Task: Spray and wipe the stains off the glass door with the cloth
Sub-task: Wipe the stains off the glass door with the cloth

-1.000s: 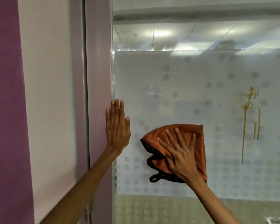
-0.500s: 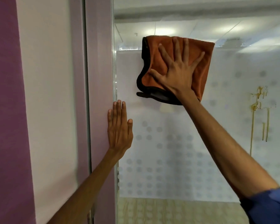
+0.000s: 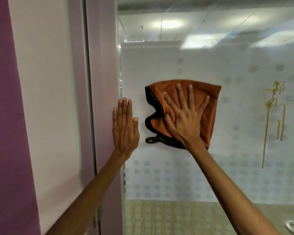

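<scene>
From the head camera, the right hand lies flat with its fingers spread wide, palm pressing an orange cloth against the glass door. The cloth is bunched and folded, edged in black, with a small black loop hanging out at its lower left corner; it sits on the frosted, dotted band of the glass at about mid height. To the right of the cloth and well apart from it, a yellowish-brown stain marks the glass, a blotchy patch at the top with several thin drips running straight down from it. The left hand is open and empty, fingers together and pointing up, palm laid flat across the left edge of the glass and the pinkish door frame. Left of the frame stands a wall in pale pink with a purple strip at the far left.
</scene>
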Demonstrator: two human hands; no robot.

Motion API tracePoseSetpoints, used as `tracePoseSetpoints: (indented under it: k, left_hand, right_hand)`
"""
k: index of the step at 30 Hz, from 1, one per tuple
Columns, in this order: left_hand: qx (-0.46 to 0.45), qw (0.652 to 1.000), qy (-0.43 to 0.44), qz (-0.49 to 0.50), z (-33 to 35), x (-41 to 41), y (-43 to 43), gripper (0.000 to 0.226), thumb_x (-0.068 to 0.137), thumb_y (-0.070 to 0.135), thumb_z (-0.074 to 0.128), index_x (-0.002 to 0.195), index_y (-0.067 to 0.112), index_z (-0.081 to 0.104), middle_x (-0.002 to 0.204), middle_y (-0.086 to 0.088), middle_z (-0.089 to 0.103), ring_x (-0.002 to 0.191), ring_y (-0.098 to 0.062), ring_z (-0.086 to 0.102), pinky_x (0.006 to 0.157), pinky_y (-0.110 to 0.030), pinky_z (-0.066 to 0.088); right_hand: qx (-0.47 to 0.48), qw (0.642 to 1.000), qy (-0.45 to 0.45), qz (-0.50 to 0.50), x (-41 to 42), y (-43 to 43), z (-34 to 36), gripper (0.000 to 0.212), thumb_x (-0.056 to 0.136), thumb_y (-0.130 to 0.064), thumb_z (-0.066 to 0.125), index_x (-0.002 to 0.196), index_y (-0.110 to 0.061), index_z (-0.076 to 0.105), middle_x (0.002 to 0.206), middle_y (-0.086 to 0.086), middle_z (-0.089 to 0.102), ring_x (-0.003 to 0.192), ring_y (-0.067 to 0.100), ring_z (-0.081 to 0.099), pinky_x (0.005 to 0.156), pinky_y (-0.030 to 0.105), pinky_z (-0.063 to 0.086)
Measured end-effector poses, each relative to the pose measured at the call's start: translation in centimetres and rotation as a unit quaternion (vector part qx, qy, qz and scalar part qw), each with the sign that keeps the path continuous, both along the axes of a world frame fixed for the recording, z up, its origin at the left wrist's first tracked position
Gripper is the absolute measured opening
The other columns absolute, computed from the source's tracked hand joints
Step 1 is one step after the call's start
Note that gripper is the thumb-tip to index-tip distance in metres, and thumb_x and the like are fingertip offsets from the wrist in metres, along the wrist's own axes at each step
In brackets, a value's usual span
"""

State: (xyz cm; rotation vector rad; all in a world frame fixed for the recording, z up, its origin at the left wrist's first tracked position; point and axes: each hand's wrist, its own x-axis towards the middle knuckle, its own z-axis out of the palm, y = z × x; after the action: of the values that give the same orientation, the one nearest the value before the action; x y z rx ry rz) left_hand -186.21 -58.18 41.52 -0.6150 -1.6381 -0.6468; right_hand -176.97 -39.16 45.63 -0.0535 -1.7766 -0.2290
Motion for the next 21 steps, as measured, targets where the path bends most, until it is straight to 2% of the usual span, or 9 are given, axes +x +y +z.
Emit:
tracePoseSetpoints:
  k: [3,8,13,18,21]
  left_hand:
    - [-0.007,1.000,-0.007,0.009,0.0,0.2,0.0,0.055,0.105,0.026,0.020,0.157,0.006,0.014,0.165,-0.011,0.010,0.154,-0.023,0.007,0.126,-0.041,0.005]
    - [-0.042,0.999,-0.020,0.013,-2.1,1.0,1.3,0.058,0.105,0.027,0.022,0.157,0.007,0.008,0.166,-0.012,0.007,0.154,-0.025,0.004,0.126,-0.043,0.004]
    - [-0.052,0.997,-0.041,0.026,-3.1,1.2,1.8,0.058,0.105,0.029,0.022,0.157,0.008,0.007,0.166,-0.013,0.006,0.154,-0.026,0.003,0.126,-0.047,0.006]
    - [-0.068,0.996,-0.045,0.032,-5.5,2.0,2.4,0.058,0.104,0.025,0.027,0.155,0.002,0.013,0.164,-0.015,0.009,0.154,-0.027,0.006,0.126,-0.046,0.004]
    - [-0.060,0.996,-0.049,0.036,-6.2,2.1,2.7,0.058,0.104,0.026,0.024,0.155,0.003,0.009,0.164,-0.016,0.008,0.154,-0.028,0.006,0.126,-0.046,0.003]
  right_hand:
    - [0.009,1.000,-0.008,0.004,0.4,0.6,-4.6,0.065,0.094,-0.053,0.041,0.155,-0.043,0.022,0.168,0.001,0.012,0.155,0.031,0.002,0.112,0.076,-0.003]
    - [0.009,0.998,-0.057,-0.012,1.4,1.5,-9.6,0.062,0.096,-0.056,0.031,0.156,-0.041,0.021,0.168,0.002,0.012,0.155,0.033,0.005,0.111,0.077,-0.002]
    - [0.005,0.997,-0.073,-0.014,2.1,2.0,-10.3,0.062,0.097,-0.055,0.029,0.156,-0.039,0.022,0.167,0.003,0.017,0.155,0.032,0.006,0.113,0.074,-0.005]
    - [-0.004,0.998,-0.056,-0.002,2.4,2.5,-10.7,0.061,0.096,-0.052,0.031,0.154,-0.037,0.027,0.165,0.003,0.020,0.155,0.031,0.008,0.115,0.072,-0.004]
    - [-0.019,0.999,-0.044,0.003,2.8,3.2,-11.2,0.060,0.096,-0.052,0.032,0.154,-0.036,0.028,0.165,0.003,0.021,0.155,0.030,0.009,0.115,0.072,-0.003]
